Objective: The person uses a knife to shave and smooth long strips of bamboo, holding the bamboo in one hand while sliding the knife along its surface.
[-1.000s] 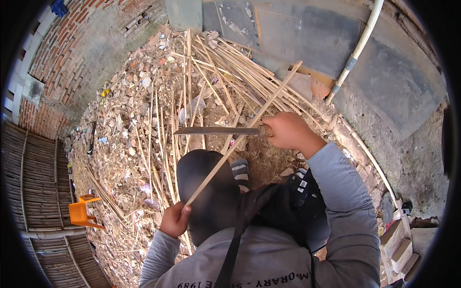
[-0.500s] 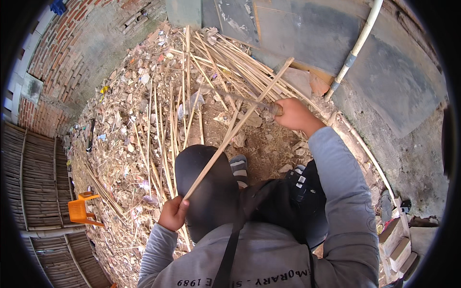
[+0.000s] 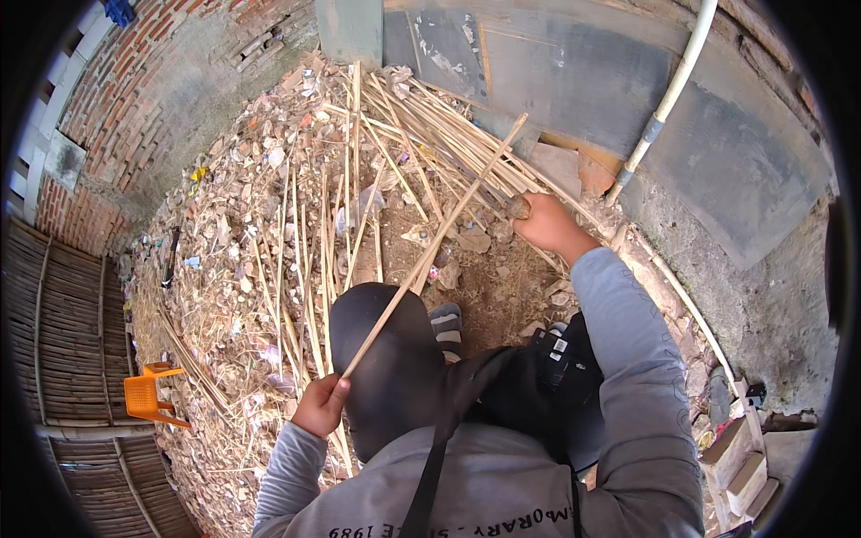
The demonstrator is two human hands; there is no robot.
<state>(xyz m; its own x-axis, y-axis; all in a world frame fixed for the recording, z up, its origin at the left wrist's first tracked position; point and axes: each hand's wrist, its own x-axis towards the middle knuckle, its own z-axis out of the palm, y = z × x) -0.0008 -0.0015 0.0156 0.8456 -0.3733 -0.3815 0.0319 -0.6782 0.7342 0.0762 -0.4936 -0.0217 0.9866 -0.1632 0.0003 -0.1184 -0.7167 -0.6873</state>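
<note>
My left hand (image 3: 320,405) is closed around the near end of a long, pale bamboo strip (image 3: 392,305). The strip slants up and to the right across my dark-clad knee, its far end raised toward the pile by the wall. In my right hand (image 3: 549,224) is a large knife (image 3: 519,208), gripped by its wooden handle. Its dull, thin blade points up and left, close to the strip's upper part. The strip hides some of the blade, and I cannot tell whether the two touch.
More bamboo strips (image 3: 448,115) lie piled by the grey-panelled wall, with others scattered at my left. Rubble covers the ground (image 3: 238,215). An orange plastic chair (image 3: 143,397) stands at the left, and a pale pipe (image 3: 674,81) runs up the right wall.
The knife's blade has swung from pointing left across the strip to pointing up-left beside it. The strip's far end has shifted slightly left. My left hand keeps its grip.
</note>
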